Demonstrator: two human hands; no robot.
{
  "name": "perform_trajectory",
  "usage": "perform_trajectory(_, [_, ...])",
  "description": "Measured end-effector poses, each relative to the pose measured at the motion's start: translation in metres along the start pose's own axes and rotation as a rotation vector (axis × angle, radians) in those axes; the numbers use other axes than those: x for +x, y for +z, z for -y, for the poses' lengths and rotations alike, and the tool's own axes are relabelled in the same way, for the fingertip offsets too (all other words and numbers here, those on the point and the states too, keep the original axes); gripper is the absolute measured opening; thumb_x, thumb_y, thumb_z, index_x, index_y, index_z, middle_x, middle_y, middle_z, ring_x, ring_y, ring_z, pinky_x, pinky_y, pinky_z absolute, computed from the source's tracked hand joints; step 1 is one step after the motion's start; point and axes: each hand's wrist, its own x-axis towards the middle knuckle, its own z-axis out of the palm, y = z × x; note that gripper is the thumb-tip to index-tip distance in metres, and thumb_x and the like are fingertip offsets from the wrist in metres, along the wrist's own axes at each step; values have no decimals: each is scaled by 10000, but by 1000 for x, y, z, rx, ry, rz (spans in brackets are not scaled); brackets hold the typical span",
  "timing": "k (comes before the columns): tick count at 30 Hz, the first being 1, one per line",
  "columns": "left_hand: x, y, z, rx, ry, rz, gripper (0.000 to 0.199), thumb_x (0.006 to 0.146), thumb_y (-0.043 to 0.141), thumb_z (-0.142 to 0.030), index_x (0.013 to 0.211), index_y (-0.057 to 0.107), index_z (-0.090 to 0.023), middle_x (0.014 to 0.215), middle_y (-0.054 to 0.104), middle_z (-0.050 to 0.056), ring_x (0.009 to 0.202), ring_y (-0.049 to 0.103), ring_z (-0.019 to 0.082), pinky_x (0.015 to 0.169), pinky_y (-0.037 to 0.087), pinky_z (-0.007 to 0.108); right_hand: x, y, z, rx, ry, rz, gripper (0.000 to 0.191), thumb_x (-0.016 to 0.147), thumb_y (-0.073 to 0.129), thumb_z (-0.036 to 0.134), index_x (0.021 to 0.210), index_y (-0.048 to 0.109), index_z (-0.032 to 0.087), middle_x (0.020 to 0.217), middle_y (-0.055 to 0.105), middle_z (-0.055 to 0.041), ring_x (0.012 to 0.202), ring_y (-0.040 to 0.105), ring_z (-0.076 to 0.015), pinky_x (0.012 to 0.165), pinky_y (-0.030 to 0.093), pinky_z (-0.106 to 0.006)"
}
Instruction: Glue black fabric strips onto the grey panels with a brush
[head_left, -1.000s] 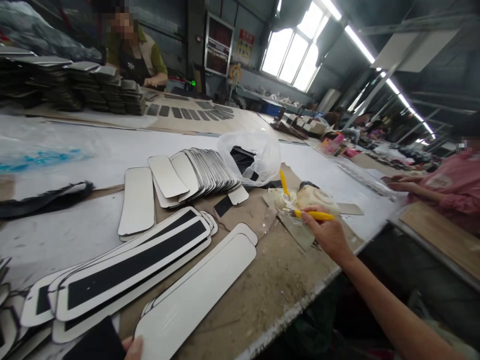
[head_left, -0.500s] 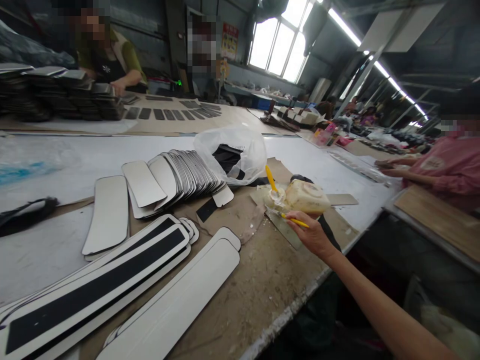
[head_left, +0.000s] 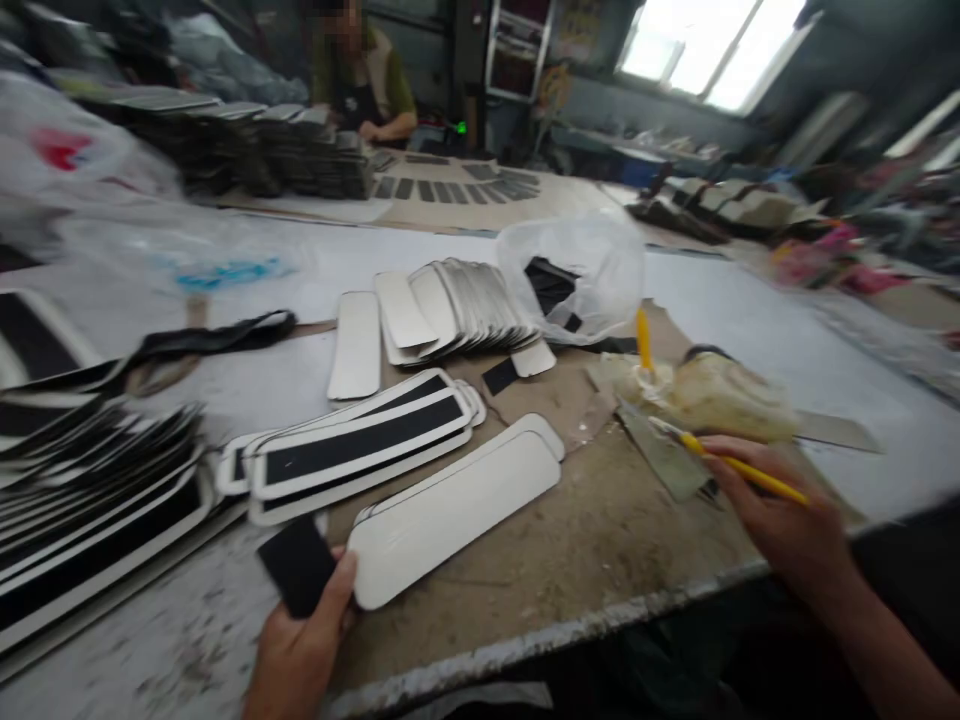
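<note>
My right hand [head_left: 772, 500] is closed round a yellow-handled brush [head_left: 739, 470]. The brush tip points left, towards a cut-open plastic container [head_left: 731, 395] with pale, glue-like paste. Another yellow handle [head_left: 643, 340] stands upright in the paste. At the lower left my left hand [head_left: 304, 635] pinches a black rectangular piece [head_left: 296, 565] between thumb and fingers. The thumb lies at the left end of long white rounded strips [head_left: 465, 510], stacked on the brown board. Behind these lie white strips with black centres [head_left: 367, 435].
A fanned row of short white pieces [head_left: 472, 305] lies beside a clear plastic bag [head_left: 607, 260] with black pieces inside. At the left stands a stack of black-and-white strips [head_left: 97, 540]. The table's front edge [head_left: 570, 625] runs close to me. A co-worker [head_left: 367, 80] stands across the table.
The view has swung left. My left hand has come into view with the black piece. My right hand still holds the brush, its tip near the container.
</note>
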Motion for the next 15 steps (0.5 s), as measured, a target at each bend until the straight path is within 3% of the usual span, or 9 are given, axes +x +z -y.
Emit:
perform_trajectory(3, [-5,-1,0,-91,-5,111,476,672,671,-563,881,587,-143,514,427,-61,486,392,100,465,324,211,-9,13,59,124,188,-5,190,801,597,447,921,655,312,970,656,-72,954,599,-304,887,452,-465])
perform_trajectory(8, [-4,-3,3,-120,5,173,411,767,584,-536,889,549,-145,552,402,-56,509,365,99,476,301,213,-37,68,142,651,230,346,200,807,605,428,910,660,264,931,663,-71,847,631,-262,792,516,-418])
perform_trajectory(12, [-4,-4,2,-124,11,226,383,792,542,-528,843,534,-148,541,390,-56,505,356,101,468,290,215,-49,108,176,844,282,530,206,843,585,390,917,648,208,906,659,-66,718,630,-182,716,541,-328])
perform_trajectory(15, [-4,-6,0,-119,24,242,369,804,514,-525,777,524,-156,537,392,-55,501,351,99,467,289,217,-52,117,185,820,281,563,217,841,591,385,892,646,181,783,651,-47,671,630,-165,636,541,-274])
